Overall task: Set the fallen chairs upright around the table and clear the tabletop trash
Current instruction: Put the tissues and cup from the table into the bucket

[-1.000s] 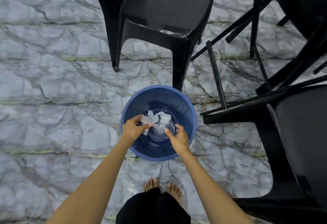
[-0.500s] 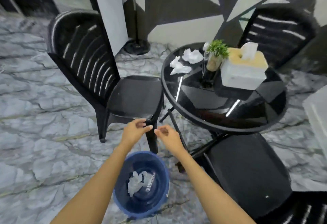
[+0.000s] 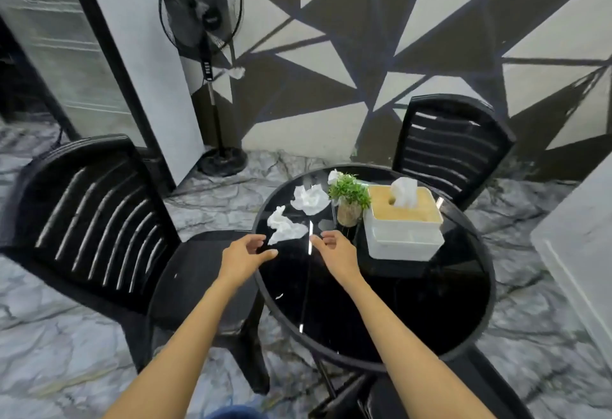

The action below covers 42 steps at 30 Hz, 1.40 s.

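Observation:
A round black glass table [image 3: 414, 312] carries two crumpled white tissues: one near its left edge [image 3: 284, 228] and one further back [image 3: 309, 199]. A smaller white scrap [image 3: 333, 176] lies behind the plant. My left hand [image 3: 243, 258] hovers open just short of the nearer tissue, fingers spread, holding nothing. My right hand [image 3: 336, 251] is open over the tabletop beside it, also empty. A black slatted chair [image 3: 96, 219] stands upright left of the table, another [image 3: 450, 150] upright behind it. A third chair's seat [image 3: 414, 398] shows at the bottom.
A small potted plant [image 3: 349, 200] and a white tissue box with a wooden lid [image 3: 404, 223] stand on the table. A black pedestal fan [image 3: 207, 54] is by the wall at the back left. The blue bin's rim [image 3: 236, 413] peeks in at the bottom edge.
My hands dropped tissues into the blue bin, then rose empty. My view lifted from the floor to the table, and both hands now reach over the tabletop toward the tissues.

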Motion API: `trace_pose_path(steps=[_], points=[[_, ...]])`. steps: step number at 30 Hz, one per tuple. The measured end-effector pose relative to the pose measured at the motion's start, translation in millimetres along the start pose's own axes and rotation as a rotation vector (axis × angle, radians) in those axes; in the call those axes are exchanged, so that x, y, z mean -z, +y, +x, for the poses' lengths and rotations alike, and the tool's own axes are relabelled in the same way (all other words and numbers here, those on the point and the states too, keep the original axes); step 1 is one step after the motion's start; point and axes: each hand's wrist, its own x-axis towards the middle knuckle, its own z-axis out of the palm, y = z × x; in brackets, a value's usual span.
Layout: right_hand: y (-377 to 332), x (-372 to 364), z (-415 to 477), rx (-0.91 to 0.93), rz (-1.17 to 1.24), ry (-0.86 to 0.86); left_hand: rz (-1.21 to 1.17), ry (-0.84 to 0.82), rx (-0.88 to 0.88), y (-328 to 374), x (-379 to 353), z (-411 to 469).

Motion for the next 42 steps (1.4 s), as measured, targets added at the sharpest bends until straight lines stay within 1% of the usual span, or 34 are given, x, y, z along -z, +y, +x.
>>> trace_pose_path(steps=[4,7,9,12,14,18,20,24,26,29,33,35,39,42], points=[[6.5,-10.7,62.5,-0.010,0.031,0.000,0.078,0.034,0.027,5.7,-17.1,53.5],[10.2,-24.9,106.1,0.025,-0.022,-0.030,0.103,0.060,0.011,4.1,-35.2,88.0],[11.7,-34.5,129.7,0.061,-0.044,-0.024,0.104,0.035,0.005,1.1,-46.3,104.9],[16.2,-48.6,158.3,0.143,-0.140,-0.027,0.125,-0.007,-0.038,-4.4,-58.6,123.0],[18.3,-57.7,176.4,0.165,-0.224,-0.020,0.140,-0.035,-0.068,-7.2,-62.5,133.6],[19.7,-67.3,202.1,0.095,-0.377,-0.020,0.166,-0.090,-0.062,-23.1,-65.7,154.1],[23.7,-70.0,208.6,0.082,-0.434,-0.015,0.212,-0.072,-0.074,-31.8,-67.6,160.3],[35.2,-74.6,211.0,0.171,-0.442,0.025,0.224,0.014,-0.089,-33.4,-64.8,161.4],[37.3,-73.6,207.0,0.185,-0.416,0.024,0.230,0.038,-0.107,-31.5,-59.9,156.0],[32.4,-72.3,192.6,0.175,-0.308,0.011,0.215,0.064,-0.110,-33.5,-46.8,139.0],[15.0,-78.6,148.8,0.150,-0.128,-0.001,0.052,0.121,-0.067,-32.7,-17.5,94.6],[2.8,-82.2,114.5,0.149,-0.037,-0.028,0.018,0.150,-0.050,-41.3,-1.6,67.6],[-15.3,-93.1,24.6,0.145,0.089,-0.109,0.069,0.176,0.015,-74.8,27.0,1.3],[-3.3,-111.0,-44.7,0.150,0.084,-0.195,0.087,0.190,0.058,-111.8,43.3,-54.0]])
